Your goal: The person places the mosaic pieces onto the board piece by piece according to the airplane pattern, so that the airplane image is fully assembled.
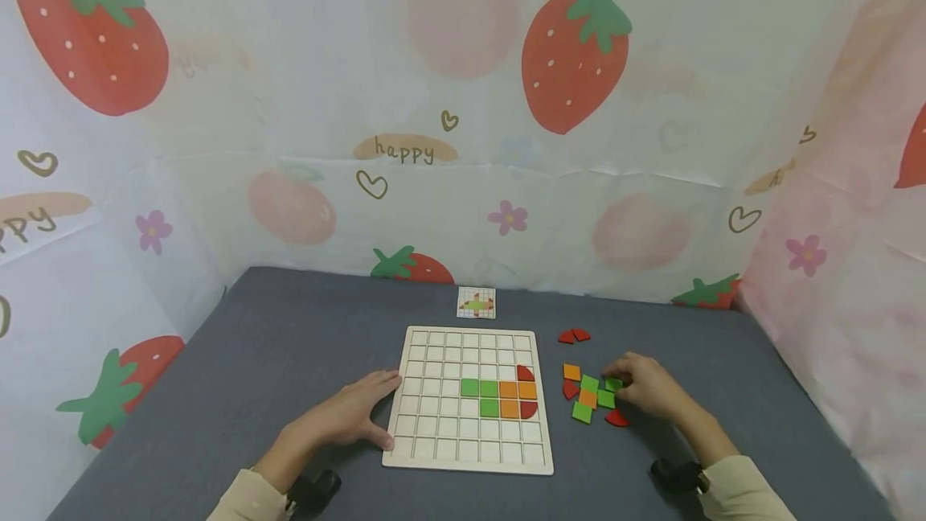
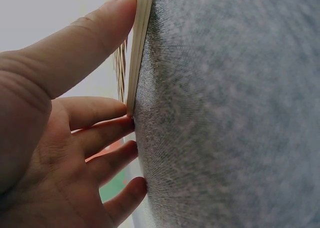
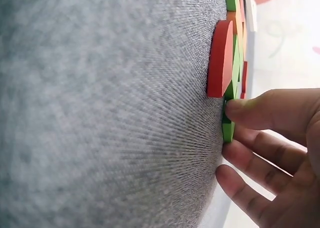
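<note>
A pale wooden grid board lies flat on the table. My left hand rests at its left edge, fingers extended along the side and thumb on the rim near the front corner. Green squares, orange squares and two red quarter-circles fill cells at the board's right. To the right of the board, my right hand pinches a green tile low over the cloth, at the edge of a loose group of tiles. A red quarter-circle lies just nearer than its thumb.
Loose green, orange and red tiles lie between board and right hand. Two red quarter-circles sit farther back. Behind the board is a small pattern card. A printed curtain encloses the grey table.
</note>
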### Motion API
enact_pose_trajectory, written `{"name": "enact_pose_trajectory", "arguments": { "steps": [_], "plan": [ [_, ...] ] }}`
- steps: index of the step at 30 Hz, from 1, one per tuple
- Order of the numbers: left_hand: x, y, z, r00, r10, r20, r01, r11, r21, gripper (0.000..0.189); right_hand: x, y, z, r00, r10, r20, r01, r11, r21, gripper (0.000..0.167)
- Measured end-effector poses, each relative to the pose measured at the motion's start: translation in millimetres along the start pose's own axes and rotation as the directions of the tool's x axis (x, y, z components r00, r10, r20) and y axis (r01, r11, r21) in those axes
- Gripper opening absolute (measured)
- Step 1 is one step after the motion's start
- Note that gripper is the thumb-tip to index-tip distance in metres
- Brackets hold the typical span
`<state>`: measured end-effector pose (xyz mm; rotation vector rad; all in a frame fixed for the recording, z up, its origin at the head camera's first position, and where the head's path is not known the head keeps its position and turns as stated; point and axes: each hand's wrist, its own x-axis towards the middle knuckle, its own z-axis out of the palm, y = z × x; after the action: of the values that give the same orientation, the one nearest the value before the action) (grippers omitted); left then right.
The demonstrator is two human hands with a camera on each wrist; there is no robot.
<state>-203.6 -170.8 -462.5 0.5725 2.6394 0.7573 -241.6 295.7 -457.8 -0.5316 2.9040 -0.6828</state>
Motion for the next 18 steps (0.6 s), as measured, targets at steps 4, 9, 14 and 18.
{"name": "enact_pose_trajectory", "arguments": {
  "steps": [4,9,14,18],
  "plan": [
    [-0.1,-0.3,0.2,1.000,0.006,0.000,-0.006,1.000,0.003,0.097,-0.2,-0.8,0.8,1.000,0.000,-0.013,0.000,1.000,-0.014,0.027],
    [-0.3,0.0,0.6,1.000,0.006,0.004,-0.006,1.000,0.007,0.097,-0.8,-2.1,2.3,1.000,0.000,-0.017,-0.001,1.000,-0.022,0.026],
    [0.1,0.6,0.7,1.000,0.007,0.001,-0.007,1.000,0.009,0.097,0.8,-2.8,2.3,1.000,0.006,-0.017,-0.006,1.000,-0.027,0.026],
    [0.5,0.8,0.5,1.000,0.012,-0.007,-0.012,1.000,0.014,0.096,1.5,-3.1,2.7,1.000,0.021,-0.021,-0.022,0.999,-0.035,0.025]
  ]
}}
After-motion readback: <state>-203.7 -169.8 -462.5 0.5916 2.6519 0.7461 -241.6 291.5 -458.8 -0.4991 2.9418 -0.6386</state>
